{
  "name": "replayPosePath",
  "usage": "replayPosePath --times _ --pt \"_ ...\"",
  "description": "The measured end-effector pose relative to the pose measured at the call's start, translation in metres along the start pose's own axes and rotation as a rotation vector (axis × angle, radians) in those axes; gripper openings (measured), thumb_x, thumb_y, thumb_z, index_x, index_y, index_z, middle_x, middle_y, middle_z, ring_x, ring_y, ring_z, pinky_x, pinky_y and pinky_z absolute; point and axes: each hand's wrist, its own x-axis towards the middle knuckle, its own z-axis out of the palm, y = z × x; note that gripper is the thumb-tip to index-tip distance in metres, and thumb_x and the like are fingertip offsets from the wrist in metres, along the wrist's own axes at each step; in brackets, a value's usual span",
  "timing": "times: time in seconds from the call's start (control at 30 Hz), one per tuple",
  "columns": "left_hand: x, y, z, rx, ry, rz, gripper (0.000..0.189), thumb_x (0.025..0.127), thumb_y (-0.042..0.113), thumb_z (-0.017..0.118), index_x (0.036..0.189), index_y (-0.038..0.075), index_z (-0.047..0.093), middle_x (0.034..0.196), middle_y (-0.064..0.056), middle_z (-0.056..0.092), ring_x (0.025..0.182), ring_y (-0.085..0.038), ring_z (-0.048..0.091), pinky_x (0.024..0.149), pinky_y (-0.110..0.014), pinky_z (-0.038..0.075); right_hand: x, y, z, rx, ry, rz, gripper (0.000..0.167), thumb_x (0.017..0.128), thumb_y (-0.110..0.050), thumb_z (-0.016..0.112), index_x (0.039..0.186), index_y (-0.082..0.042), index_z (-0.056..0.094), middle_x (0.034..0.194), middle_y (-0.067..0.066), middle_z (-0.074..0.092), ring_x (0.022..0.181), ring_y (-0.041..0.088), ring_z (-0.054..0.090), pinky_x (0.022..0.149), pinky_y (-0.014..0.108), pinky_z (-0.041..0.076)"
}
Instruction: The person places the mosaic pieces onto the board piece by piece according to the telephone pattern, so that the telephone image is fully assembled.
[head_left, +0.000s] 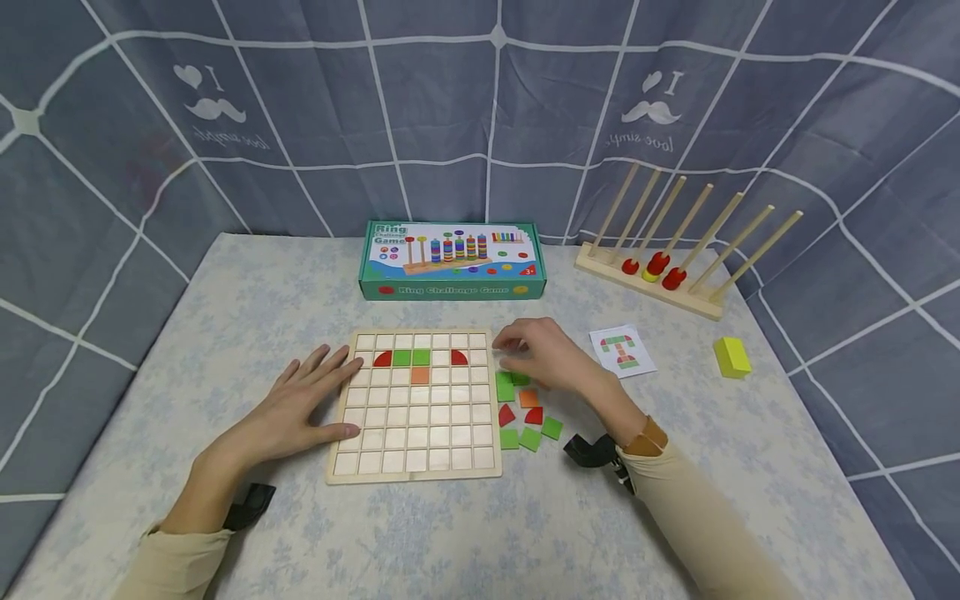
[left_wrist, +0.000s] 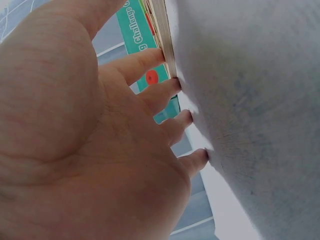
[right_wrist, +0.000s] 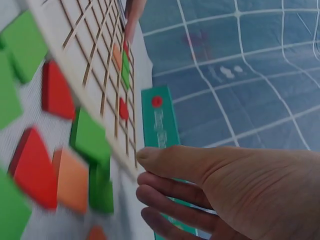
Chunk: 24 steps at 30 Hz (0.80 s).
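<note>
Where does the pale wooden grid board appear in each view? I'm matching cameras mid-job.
Head: pale wooden grid board, below centre, slightly left.
Left wrist: a narrow strip at top centre, mostly its side edge.
Right wrist: slanting from top left down toward the middle.
Shared landmark: green rectangular printed box, visible in all three.
</note>
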Motion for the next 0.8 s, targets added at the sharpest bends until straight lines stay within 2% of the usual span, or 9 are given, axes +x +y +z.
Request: replayPosePath --times 0.13,0.33,0.53,0.8 --pt "0.0 0.0 0.0 0.002 0.001 0.004 0.098 0.088 0.055 0.081 0.165 0.013 0.037 0.172 -0.021 0.028 0.16 -0.05 0.015 0.121 -0.076 0.013 -0.01 0.011 -0.005 0.01 -0.014 0.028 0.025 0.093 -0.015 0.081 0.118 -0.01 0.079 0.109 0.002 0.077 0.102 0.02 0.07 0.093 0.042 0.058" --pt "0.0 0.0 0.0 -0.002 -0.001 0.007 0.098 0.088 0.054 0.081 0.165 0.013 0.037 0.172 -0.021 0.028 0.16 -0.05 0.015 0.121 -0.076 0.013 -0.02 0.023 -0.006 0.019 -0.047 0.027 0.029 0.087 -0.014 0.087 0.116 -0.011 0.079 0.108 0.0 0.077 0.098 0.018 0.069 0.089 0.038 0.057" --pt "0.0 0.0 0.0 0.004 -0.005 0.007 0.097 0.089 0.055 0.081 0.165 0.014 0.037 0.172 -0.021 0.027 0.16 -0.049 0.015 0.121 -0.076 0.013 -0.021 0.026 -0.005 0.0 -0.065 0.009 0.028 0.085 -0.012 0.089 0.111 -0.01 0.08 0.104 0.001 0.076 0.091 0.016 0.066 0.084 0.034 0.056" --pt "0.0 0.0 0.0 0.002 -0.007 0.007 0.097 0.089 0.054 0.081 0.165 0.014 0.036 0.173 -0.02 0.027 0.16 -0.049 0.015 0.121 -0.075 0.013 -0.019 0.03 -0.003 -0.041 -0.047 -0.016 0.022 0.087 -0.012 0.086 0.108 -0.012 0.08 0.101 -0.001 0.073 0.089 0.015 0.065 0.082 0.033 0.055"
